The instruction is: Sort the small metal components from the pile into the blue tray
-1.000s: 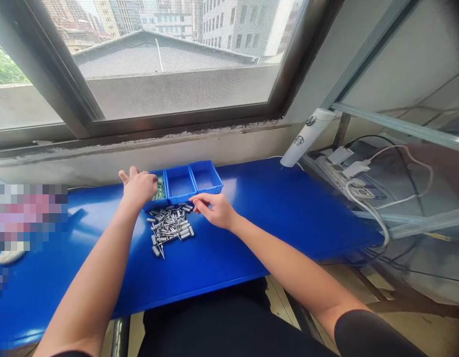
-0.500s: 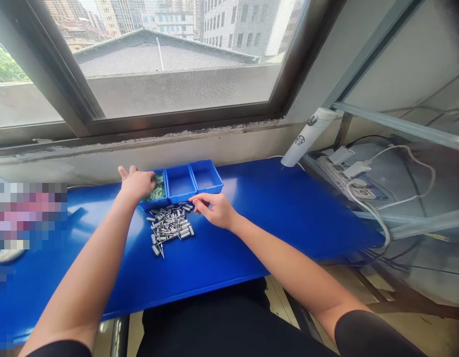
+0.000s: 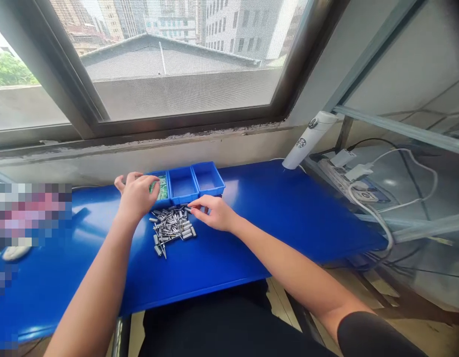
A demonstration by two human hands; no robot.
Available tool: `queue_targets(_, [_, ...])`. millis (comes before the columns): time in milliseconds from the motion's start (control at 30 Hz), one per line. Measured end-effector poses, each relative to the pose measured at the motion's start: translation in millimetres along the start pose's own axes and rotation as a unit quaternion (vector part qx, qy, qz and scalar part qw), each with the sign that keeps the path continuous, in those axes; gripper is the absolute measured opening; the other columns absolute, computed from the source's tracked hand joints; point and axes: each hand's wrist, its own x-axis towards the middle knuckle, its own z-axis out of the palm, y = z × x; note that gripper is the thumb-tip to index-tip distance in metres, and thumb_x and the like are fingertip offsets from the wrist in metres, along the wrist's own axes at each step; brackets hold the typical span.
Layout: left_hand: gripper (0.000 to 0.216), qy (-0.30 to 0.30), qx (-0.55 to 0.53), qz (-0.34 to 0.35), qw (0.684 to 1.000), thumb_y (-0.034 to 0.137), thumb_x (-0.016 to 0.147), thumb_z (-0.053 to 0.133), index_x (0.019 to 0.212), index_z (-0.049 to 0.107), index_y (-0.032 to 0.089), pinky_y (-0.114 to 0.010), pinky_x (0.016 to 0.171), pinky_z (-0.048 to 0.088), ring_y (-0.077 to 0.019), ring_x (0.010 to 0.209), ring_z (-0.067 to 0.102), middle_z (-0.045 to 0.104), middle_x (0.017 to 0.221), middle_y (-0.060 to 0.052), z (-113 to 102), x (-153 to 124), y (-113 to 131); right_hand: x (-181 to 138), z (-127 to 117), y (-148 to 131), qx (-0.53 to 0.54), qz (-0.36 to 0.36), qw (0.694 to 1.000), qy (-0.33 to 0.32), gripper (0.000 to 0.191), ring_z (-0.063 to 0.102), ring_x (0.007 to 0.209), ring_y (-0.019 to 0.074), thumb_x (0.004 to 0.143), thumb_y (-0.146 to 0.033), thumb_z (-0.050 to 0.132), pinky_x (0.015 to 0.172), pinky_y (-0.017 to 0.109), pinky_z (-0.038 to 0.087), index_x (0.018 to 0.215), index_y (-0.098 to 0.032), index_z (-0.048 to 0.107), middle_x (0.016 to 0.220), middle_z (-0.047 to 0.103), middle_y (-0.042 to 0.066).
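My left hand (image 3: 136,194) hovers over the left end of a row of blue bins, its fingers spread and nothing visible in them. Small green pieces (image 3: 163,186) lie in the left bin (image 3: 161,203), which the hand partly covers. My right hand (image 3: 214,212) is at the upper right edge of a pile of metal parts (image 3: 173,224), each with a grey block-like end and a thin shank. Its thumb and forefinger are slightly apart beside a part at the pile's edge; whether they touch it is unclear.
Beside the left bin stand a middle blue bin (image 3: 183,183) and a right blue bin (image 3: 208,178). A white flask (image 3: 307,141) leans at the blue table's (image 3: 289,213) back right, near a power strip (image 3: 358,186) with white cables. A blurred-out patch covers the far left.
My left hand has lifted slightly out of the left bin, its fingers opening. My right hand has shifted a little left and down towards the pile, and its fingertips have parted.
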Motion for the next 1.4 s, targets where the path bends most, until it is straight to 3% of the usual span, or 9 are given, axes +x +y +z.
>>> queue_targets(167, [0.021, 0.056, -0.022, 0.030, 0.998, 0.028, 0.092, 0.052, 0.090, 0.072, 0.021, -0.049, 0.091, 0.028, -0.0276, 0.089, 0.059, 0.075, 0.085, -0.009, 4.2, -29.9, 19.4, -1.0, -4.3, -10.6, -0.038, -0.095, 0.986, -0.135, 0.047, 0.055, 0.109, 0.0232, 0.074, -0.040, 0.079, 0.095, 0.039, 0.050, 0.114, -0.019, 0.067, 0.114, 0.065, 0.011])
queue_targets(300, [0.021, 0.038, -0.047, 0.082, 0.995, 0.026, 0.093, 0.050, 0.091, 0.071, 0.020, -0.042, 0.084, 0.036, -0.0221, 0.075, 0.059, 0.072, 0.074, -0.006, 11.5, -34.0, 27.1, -1.2, -7.3, -11.2, -0.064, -0.071, 0.970, -0.225, 0.041, 0.058, 0.091, 0.0193, 0.070, -0.038, 0.082, 0.081, 0.032, 0.051, 0.105, -0.019, 0.071, 0.093, 0.064, 0.005])
queue_targets(467, [0.022, 0.028, -0.095, 0.149, 0.984, 0.023, 0.094, 0.048, 0.095, 0.069, 0.017, -0.035, 0.075, 0.041, -0.0193, 0.071, 0.061, 0.071, 0.075, -0.006, 6.2, -32.7, 46.5, -0.2, -6.0, 0.2, -0.033, -0.034, 0.972, -0.229, 0.023, 0.061, 0.080, 0.0141, 0.076, -0.027, 0.077, 0.073, 0.025, 0.050, 0.097, -0.018, 0.074, 0.084, 0.064, 0.002])
queue_targets(700, [0.019, -0.041, -0.160, 0.189, 0.968, 0.019, 0.091, 0.050, 0.095, 0.069, 0.017, -0.033, 0.070, 0.043, -0.0205, 0.074, 0.062, 0.072, 0.079, -0.007, 17.9, -46.7, 50.0, -0.1, -7.2, 5.9, -0.018, -0.007, 0.976, -0.218, 0.024, 0.060, 0.075, 0.0119, 0.076, -0.012, 0.068, 0.068, 0.023, 0.049, 0.098, -0.017, 0.072, 0.087, 0.066, 0.002])
queue_targets(833, [0.021, 0.009, -0.221, 0.055, 0.974, 0.024, 0.090, 0.052, 0.094, 0.071, 0.017, -0.029, 0.065, 0.045, -0.0151, 0.062, 0.058, 0.067, 0.068, -0.003, 26.4, -51.5, 37.0, -0.4, -9.6, 2.6, -0.047, -0.002, 0.977, -0.206, 0.027, 0.059, 0.076, 0.0123, 0.076, -0.008, 0.064, 0.069, 0.024, 0.049, 0.099, -0.018, 0.071, 0.092, 0.065, 0.004])
queue_targets(967, [0.023, 0.054, -0.276, -0.083, 0.956, 0.030, 0.089, 0.051, 0.093, 0.071, 0.018, -0.023, 0.054, 0.042, -0.0099, 0.048, 0.049, 0.057, 0.055, 0.003, 24.5, -50.4, 31.6, -1.1, -2.7, -11.1, -0.070, -0.070, 0.985, -0.141, 0.022, 0.057, 0.098, 0.0199, 0.077, -0.023, 0.073, 0.088, 0.033, 0.050, 0.098, -0.017, 0.070, 0.101, 0.062, 0.008])
queue_targets(1167, [0.024, 0.057, -0.306, -0.127, 0.942, 0.033, 0.087, 0.053, 0.091, 0.072, 0.018, -0.023, 0.056, 0.044, -0.0114, 0.051, 0.055, 0.060, 0.057, 0.002, 17.1, -45.3, 23.5, -4.6, 33.5, -45.8, -0.196, -0.241, 0.931, -0.192, 0.035, 0.050, 0.119, 0.0264, 0.093, -0.037, 0.056, 0.102, 0.043, 0.042, 0.121, -0.018, 0.063, 0.128, 0.057, 0.015])
queue_targets(1333, [0.026, 0.174, -0.261, -0.152, 0.937, 0.032, 0.088, 0.052, 0.093, 0.072, 0.016, -0.022, 0.051, 0.039, -0.0101, 0.047, 0.050, 0.055, 0.054, 0.003, 7.5, -44.8, 17.4, -0.7, 64.6, -54.1, -0.271, -0.284, 0.895, -0.212, 0.047, 0.038, 0.136, 0.0310, 0.096, -0.049, 0.049, 0.111, 0.048, 0.031, 0.134, -0.023, 0.055, 0.147, 0.045, 0.013])
queue_targets(1400, [0.026, 0.178, -0.254, -0.153, 0.938, 0.031, 0.088, 0.051, 0.092, 0.071, 0.015, -0.022, 0.051, 0.039, -0.0100, 0.047, 0.050, 0.056, 0.055, 0.002, 7.6, -44.6, 14.6, 2.8, 72.2, -49.5, -0.281, -0.296, 0.889, -0.206, 0.043, 0.038, 0.136, 0.0310, 0.098, -0.047, 0.045, 0.112, 0.049, 0.027, 0.131, -0.023, 0.058, 0.145, 0.049, 0.012])
